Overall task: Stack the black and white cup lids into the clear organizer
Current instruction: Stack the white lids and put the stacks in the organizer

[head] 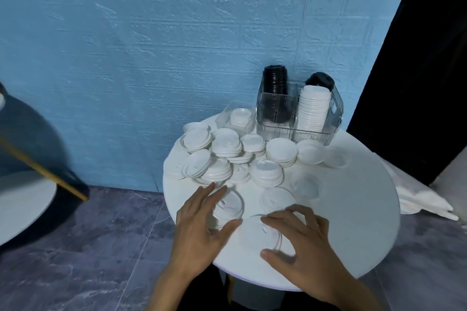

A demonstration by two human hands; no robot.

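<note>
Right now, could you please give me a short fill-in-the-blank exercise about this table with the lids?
1. The loose lids on the round table are all ____ in colour.
2. The clear organizer stands at the table's ____ edge, near the blue wall.
3. The stack in the organizer's left compartment is ____.

Missing words: white; far; black

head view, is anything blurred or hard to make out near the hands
Head view: the left hand and right hand are motion-smeared, the fingers soft-edged; the loose white lids beneath them wash into the white table; the clear organizer at the back stays sharper; wide-angle bending at the edges.
</note>
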